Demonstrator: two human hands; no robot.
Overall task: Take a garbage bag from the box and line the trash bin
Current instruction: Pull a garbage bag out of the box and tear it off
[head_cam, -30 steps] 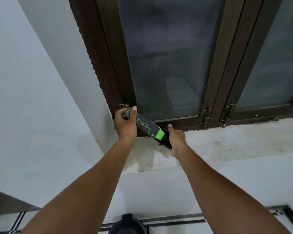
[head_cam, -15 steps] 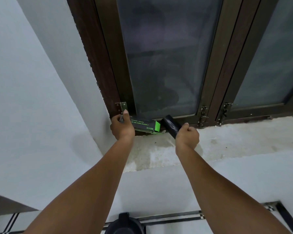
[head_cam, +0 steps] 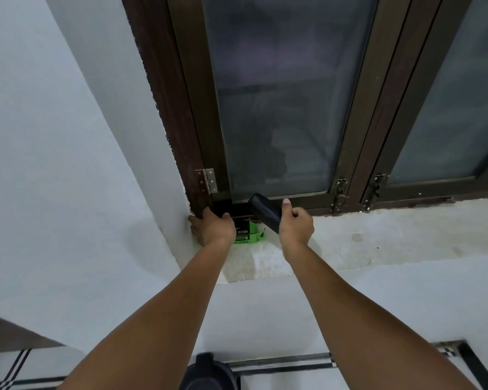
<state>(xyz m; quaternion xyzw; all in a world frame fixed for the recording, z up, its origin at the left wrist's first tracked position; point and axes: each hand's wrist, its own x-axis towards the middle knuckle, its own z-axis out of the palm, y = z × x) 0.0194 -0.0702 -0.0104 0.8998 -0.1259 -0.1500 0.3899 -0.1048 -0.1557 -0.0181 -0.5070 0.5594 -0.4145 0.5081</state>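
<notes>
- The garbage bag roll is sitting clenched in the right hand, a black, glossy cylinder sticking up and away to the left of that hand's raised thumb, tilted toward the window glass.
- The box is lying on the window sill between the two hands, just right of the left hand and below the roll; it is black with bright green panels and small white print, and its end nearest the right hand is showing open green flaps.
- The left hand is pressing down flat on the box's left end, fingers spread toward the corner where the wall meets the frame; it is covering that end, so how firmly it is gripping cannot be told.
- The sill is looking rough and mottled, pale grey cement or stone with darker stains and a speckled patch below the hands.
- Beyond both hands the window frame is rising in dark brown wood, with frosted glass panes, a silver hinge just above the left hand, and metal latches to the right of the right hand.
- The walls are showing smooth pale paint to the left of and beneath the arms.
- A dark rounded object, partly cut off, is sitting at the bottom edge between the forearms, by a floor with dark stripes.
</notes>
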